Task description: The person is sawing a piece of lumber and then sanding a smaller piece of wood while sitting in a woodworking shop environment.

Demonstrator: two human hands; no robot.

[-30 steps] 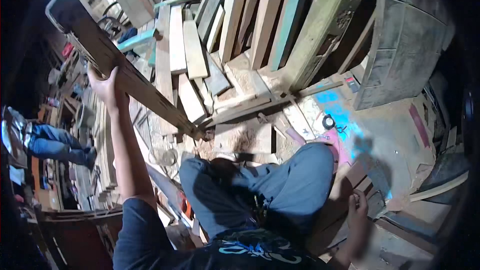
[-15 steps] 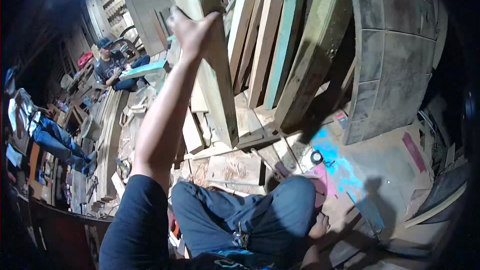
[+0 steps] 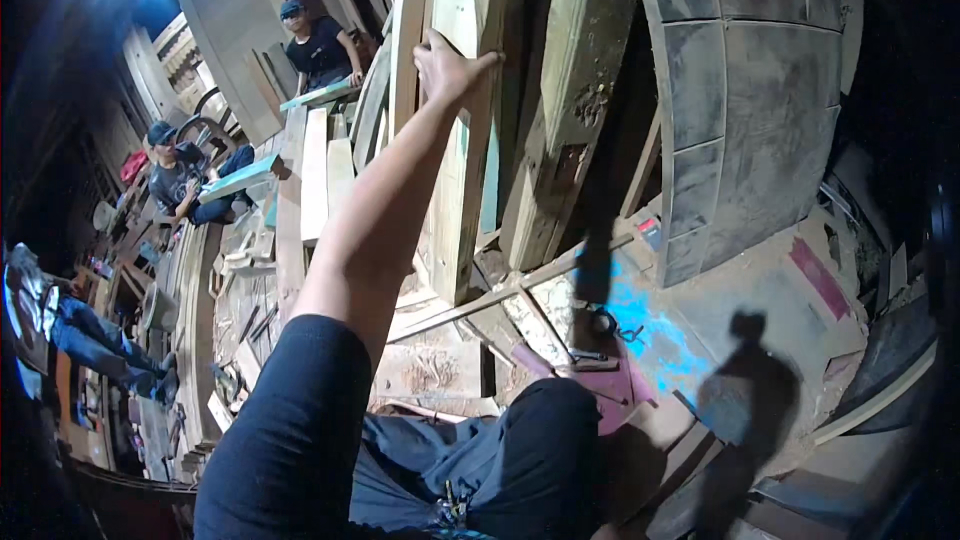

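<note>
My left hand (image 3: 452, 72) reaches up and forward on a straight arm. Its fingers and thumb grip a thick pale wooden beam (image 3: 455, 210) that stands on end, leaning slightly. The beam's lower end rests among boards and shavings on the floor. Just left of the hand stands a narrower pale plank (image 3: 405, 55). To the right, a heavier, rough beam (image 3: 565, 140) leans with a notch cut in it, and a strip of a turquoise-painted board (image 3: 490, 180) shows behind the held beam. My right hand is out of view.
A large curved dark panel (image 3: 750, 110) stands at the right. A flat wood block (image 3: 430, 368) with shavings lies before my knees, near blue paint (image 3: 640, 320) on the floor. Two people (image 3: 320, 50) sit back left with turquoise boards; another person (image 3: 90, 330) is at far left.
My left hand and the beam have moved right, toward the leaning beams; several planks seen earlier are now covered. The view has shifted, bringing another person at the back into sight.
</note>
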